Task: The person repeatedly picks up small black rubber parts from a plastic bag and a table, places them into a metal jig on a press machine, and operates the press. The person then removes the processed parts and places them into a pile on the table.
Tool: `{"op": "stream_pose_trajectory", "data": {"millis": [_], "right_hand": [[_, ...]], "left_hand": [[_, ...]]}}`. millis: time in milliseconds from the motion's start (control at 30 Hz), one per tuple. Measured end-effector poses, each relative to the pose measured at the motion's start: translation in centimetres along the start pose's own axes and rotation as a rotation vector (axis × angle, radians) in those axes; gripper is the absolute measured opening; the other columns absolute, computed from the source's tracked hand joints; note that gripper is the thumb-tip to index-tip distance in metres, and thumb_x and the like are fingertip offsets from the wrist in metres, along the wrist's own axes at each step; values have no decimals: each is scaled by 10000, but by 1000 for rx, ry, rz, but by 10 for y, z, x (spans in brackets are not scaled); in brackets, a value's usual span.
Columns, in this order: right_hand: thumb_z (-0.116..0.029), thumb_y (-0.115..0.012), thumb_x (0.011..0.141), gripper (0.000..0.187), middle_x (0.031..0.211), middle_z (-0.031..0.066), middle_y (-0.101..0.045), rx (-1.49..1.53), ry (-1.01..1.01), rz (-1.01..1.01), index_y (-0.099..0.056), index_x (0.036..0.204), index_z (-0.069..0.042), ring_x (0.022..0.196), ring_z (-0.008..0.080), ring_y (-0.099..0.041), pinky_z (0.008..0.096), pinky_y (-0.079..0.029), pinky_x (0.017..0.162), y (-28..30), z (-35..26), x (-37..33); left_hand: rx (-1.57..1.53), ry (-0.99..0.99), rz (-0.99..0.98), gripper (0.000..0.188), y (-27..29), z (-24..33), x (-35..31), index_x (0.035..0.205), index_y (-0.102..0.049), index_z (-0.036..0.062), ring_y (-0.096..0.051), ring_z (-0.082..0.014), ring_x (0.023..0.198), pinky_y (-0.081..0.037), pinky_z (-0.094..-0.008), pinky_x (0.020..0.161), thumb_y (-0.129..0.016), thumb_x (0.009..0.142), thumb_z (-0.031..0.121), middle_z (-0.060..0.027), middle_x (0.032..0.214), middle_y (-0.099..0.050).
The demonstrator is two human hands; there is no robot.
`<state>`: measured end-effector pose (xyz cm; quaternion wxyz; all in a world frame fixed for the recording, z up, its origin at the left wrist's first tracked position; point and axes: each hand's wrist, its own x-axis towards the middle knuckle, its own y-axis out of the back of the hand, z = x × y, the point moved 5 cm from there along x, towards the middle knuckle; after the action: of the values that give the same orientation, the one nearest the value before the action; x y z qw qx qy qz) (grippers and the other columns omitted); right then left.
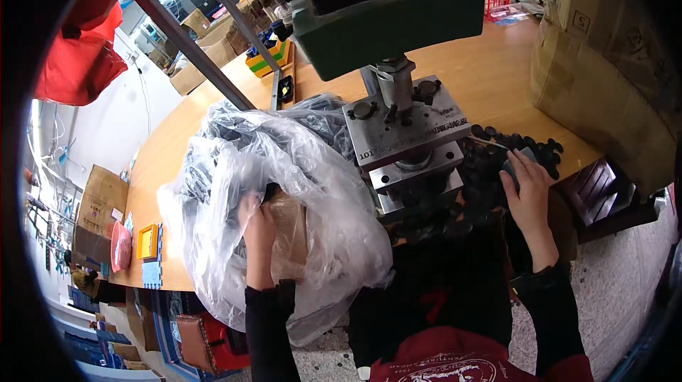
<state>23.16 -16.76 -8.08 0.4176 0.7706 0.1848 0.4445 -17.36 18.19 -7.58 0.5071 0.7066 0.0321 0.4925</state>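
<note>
My left hand (258,229) reaches into a large clear plastic bag (213,240) on the table, fingers curled. At its fingertips is a small black piece (271,191); its kind cannot be made out. Through the bag's opening, brown cardboard (290,229) shows beside this hand. My right hand (529,201) is closed around a grey-handled tool (524,159) at the right of the press, with a thin light rod pointing toward the die. Under and around it lies a pile of small black round parts (483,183). The metal die set (408,133) of the press stands between my hands.
Above the die hangs the green press head (391,30). A large cardboard box (604,69) stands at the right, above a dark slatted crate (607,194). At the table's left edge are a yellow tray (147,242) and a pink basin (121,247). A metal post (188,30) slants behind the bag.
</note>
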Motion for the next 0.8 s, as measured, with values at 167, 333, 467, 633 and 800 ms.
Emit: {"op": "stream_pose_trajectory", "data": {"millis": [167, 333, 467, 633, 800], "right_hand": [[-262, -722, 839, 476, 1113, 151, -629, 380, 171, 101, -563, 1229, -39, 1060, 318, -570, 443, -405, 911, 35, -94, 29], [-356, -783, 755, 564, 1030, 158, -612, 477, 174, 112, -552, 1160, -39, 988, 332, -587, 454, -431, 854, 28, -139, 68], [-327, -785, 739, 547, 1000, 150, -582, 547, 134, 20, -533, 1133, -43, 959, 345, -593, 468, -455, 852, 10, -149, 83], [-193, -775, 738, 526, 1070, 165, -550, 623, 19, 84, -516, 1167, -36, 1021, 342, -589, 434, -485, 894, 30, -132, 59], [-159, -764, 751, 543, 1148, 176, -506, 410, -144, 5, -504, 1210, -34, 1092, 334, -556, 417, -480, 915, 51, -49, -14]], "left_hand": [[94, 59, -99, 523, -41, 2, 19, 1230, -514, 18, -534, -446, 1027, -429, -517, 870, -714, 760, 131, -238, 1175, -555], [73, 110, -34, 511, -44, 2, 22, 1205, -517, 24, -539, -447, 982, -427, -502, 859, -710, 733, 53, -235, 1119, -563], [-82, 246, -193, 428, -28, 7, 24, 1220, -522, 53, -541, -438, 1035, -439, -485, 874, -620, 805, 14, -244, 1132, -570], [-663, 624, -656, 419, 29, 43, 16, 1351, -462, 66, -628, -251, 932, -522, -374, 815, -490, 934, 40, -159, 1134, -582], [-1662, 701, -532, 580, 95, 103, 5, 1405, -401, 1, -619, -176, 914, -533, -281, 772, -614, 866, -27, -96, 1134, -543]]}}
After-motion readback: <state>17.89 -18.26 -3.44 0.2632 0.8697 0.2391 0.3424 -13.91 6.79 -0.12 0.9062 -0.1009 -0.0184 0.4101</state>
